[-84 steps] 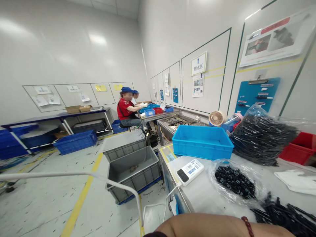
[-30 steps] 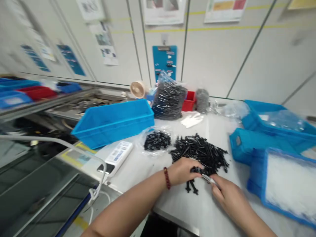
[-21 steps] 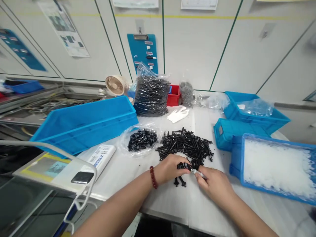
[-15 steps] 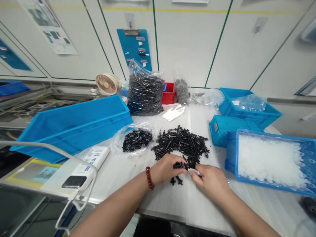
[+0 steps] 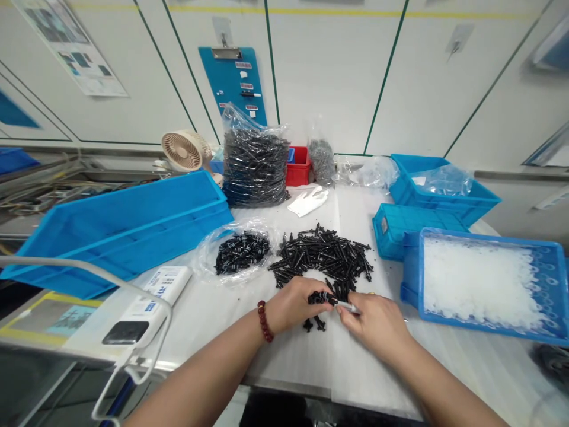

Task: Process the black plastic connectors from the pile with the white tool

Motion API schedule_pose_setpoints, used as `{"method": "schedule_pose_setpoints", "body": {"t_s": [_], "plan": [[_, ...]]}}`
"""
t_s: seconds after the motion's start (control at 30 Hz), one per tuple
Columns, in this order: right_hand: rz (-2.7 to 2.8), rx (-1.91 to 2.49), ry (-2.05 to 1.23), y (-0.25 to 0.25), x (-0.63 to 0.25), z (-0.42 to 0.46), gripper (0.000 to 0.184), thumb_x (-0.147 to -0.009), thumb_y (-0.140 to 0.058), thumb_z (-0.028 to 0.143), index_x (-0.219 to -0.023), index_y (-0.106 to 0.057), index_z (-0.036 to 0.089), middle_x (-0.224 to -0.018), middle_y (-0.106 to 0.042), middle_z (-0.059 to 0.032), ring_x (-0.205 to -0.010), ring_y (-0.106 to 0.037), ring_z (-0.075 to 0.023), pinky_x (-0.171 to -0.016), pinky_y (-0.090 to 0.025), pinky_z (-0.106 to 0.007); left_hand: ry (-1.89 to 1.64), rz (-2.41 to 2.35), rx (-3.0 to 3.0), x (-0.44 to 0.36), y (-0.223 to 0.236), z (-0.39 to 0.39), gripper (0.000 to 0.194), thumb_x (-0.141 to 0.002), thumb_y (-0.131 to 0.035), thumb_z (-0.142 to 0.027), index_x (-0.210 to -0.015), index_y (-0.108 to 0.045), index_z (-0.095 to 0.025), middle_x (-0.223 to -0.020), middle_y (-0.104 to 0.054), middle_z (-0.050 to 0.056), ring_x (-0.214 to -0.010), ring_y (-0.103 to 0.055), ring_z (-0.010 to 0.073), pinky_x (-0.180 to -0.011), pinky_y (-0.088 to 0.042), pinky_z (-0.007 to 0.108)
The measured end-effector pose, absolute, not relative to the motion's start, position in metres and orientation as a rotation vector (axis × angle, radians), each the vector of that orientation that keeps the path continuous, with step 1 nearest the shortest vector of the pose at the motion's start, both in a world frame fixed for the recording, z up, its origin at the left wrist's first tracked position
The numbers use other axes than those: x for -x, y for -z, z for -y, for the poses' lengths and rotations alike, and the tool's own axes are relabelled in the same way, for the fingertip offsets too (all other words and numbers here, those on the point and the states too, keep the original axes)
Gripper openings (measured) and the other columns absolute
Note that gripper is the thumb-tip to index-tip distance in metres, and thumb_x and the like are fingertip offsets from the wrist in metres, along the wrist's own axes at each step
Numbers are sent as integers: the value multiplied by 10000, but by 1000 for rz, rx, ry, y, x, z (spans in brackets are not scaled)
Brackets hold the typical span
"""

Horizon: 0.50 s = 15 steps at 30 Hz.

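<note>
My left hand (image 5: 299, 305) is closed around several small black rod-like parts (image 5: 320, 298), whose ends stick out beside the thumb. My right hand (image 5: 376, 320) pinches a thin white-grey pen-like tool (image 5: 349, 306), its tip meeting the end of one black part. Just beyond both hands lies a loose pile of black rod-like parts (image 5: 322, 255). A few more black parts (image 5: 315, 324) rest on the table below my left hand. To the left, an open clear bag (image 5: 242, 254) holds black parts with pale rings.
A blue bin (image 5: 411, 284) of small white pieces stands at the right, with more blue bins (image 5: 444, 196) behind. Long blue trays (image 5: 133, 225) and a white device with a cable (image 5: 151, 302) are on the left. A full plastic bag (image 5: 255, 166) and a white glove (image 5: 308, 201) lie further back.
The whole view has shifted slightly, so things appear a little further left. Both hands keep their grip, and the tool stays at the black parts.
</note>
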State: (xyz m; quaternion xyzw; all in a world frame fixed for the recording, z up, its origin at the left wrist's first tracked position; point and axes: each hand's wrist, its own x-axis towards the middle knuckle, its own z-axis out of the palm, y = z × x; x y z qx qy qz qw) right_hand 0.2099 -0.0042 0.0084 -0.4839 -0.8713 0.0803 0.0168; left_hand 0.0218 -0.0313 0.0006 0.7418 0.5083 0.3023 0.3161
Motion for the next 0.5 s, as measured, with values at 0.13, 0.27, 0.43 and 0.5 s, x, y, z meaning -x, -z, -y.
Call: {"method": "schedule_pose_setpoints", "body": {"t_s": [0.13, 0.27, 0.43, 0.5], "plan": [[2701, 1532, -248, -8, -209, 4, 299, -828, -527, 432, -641, -587, 206, -614, -608, -17, -579, -530, -153, -498, -139, -253, -794, -1347, -1957, -22, -1, 32, 111, -759, -665, -225, -854, -664, -168, -834, -682, 0, -774, -623, 130, -718, -450, 196], [2695, 1549, -259, -9, -209, 4, 310, -832, -521, 431, -634, -589, 203, -618, -614, -21, -592, -541, -156, -499, -146, -250, -814, -1336, -1962, -22, -3, 32, 139, -769, -655, -240, -892, -666, -175, -861, -684, 6, -788, -625, 135, -727, -457, 203], [2685, 1534, -261, -11, -210, 4, 281, -827, -527, 411, -649, -593, 204, -630, -622, -18, -603, -550, -156, -506, -151, -248, -819, -1251, -2036, -19, -5, 32, 182, -812, -594, -216, -978, -663, -194, -848, -665, 25, -769, -607, 133, -718, -460, 214], [2686, 1544, -260, -12, -210, 4, 276, -826, -529, 404, -648, -589, 202, -628, -619, -17, -605, -549, -155, -507, -149, -248, -818, -1217, -2065, -19, -5, 32, 175, -819, -569, -183, -963, -668, -193, -823, -649, 28, -758, -595, 130, -709, -459, 214]]}}
